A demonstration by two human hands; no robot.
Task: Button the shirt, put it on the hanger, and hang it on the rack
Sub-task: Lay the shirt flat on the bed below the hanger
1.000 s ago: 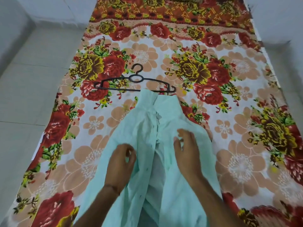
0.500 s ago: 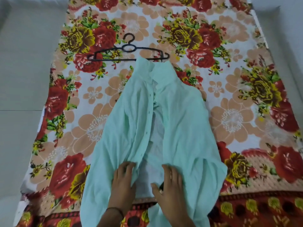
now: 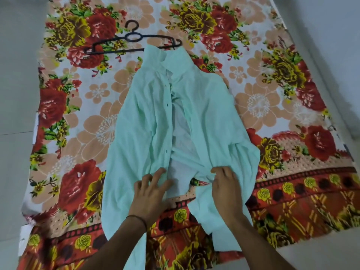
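A pale mint-green shirt (image 3: pixel 210 114) lies front-up on the flowered sheet, collar away from me. Its front gapes open below the chest and shows the white inside; small dark buttons run down the left edge. My left hand (image 3: pixel 151 193) rests with spread fingers on the left front panel near the hem. My right hand (image 3: pixel 227 186) pinches a bunched fold of the right front panel near the hem. A black plastic hanger (image 3: pixel 134 38) lies flat on the sheet just beyond the collar, which overlaps its right end.
The flowered sheet (image 3: pixel 78 133) covers a low mattress on a pale tiled floor (image 3: pixel 13 152). A white wall edge (image 3: pixel 342 65) runs along the right. No rack is in view.
Both hands slid down the shirt from the chest to the hem. My view tilted down, and the hanger and collar sit farther from my hands. My right hand now gathers cloth.
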